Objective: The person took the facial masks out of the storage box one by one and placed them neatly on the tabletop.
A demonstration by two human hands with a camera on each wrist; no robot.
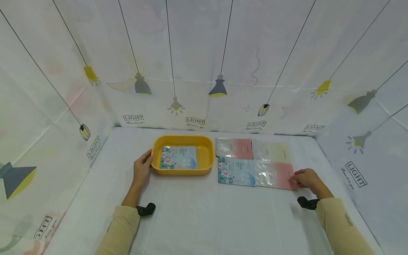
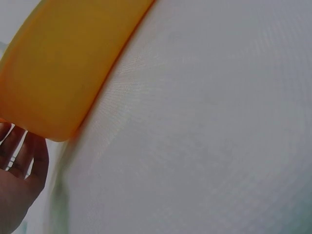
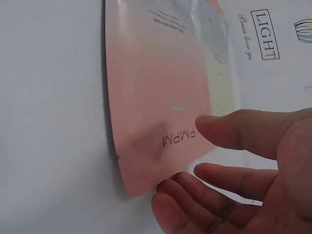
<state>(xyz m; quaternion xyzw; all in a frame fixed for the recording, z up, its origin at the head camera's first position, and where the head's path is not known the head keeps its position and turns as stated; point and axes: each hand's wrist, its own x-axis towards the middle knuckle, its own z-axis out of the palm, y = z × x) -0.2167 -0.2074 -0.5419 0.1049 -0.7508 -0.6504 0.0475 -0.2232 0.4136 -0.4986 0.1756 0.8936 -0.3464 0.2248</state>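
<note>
A yellow plastic tray [image 1: 183, 173] stands on the white table. One blue floral sachet [image 1: 178, 157] lies flat in it. My left hand [image 1: 142, 170] holds the tray's left end, its fingers [image 2: 38, 156] against the outside of that end in the left wrist view. To the right lies a pink and silver sachet [image 1: 275, 175], marked PMPM. My right hand [image 1: 307, 179] is at that sachet's right edge. In the right wrist view, its thumb [image 3: 234, 127] is above the printed face and the other fingers are along the edge, with a gap between thumb and fingers.
Beside the pink and silver sachet lies another blue floral sachet [image 1: 236, 171]. Behind them are a second pink sachet [image 1: 234, 148] and a pale yellow one [image 1: 271, 151]. A white curtain [image 1: 197, 63] printed with lamps hangs behind the table.
</note>
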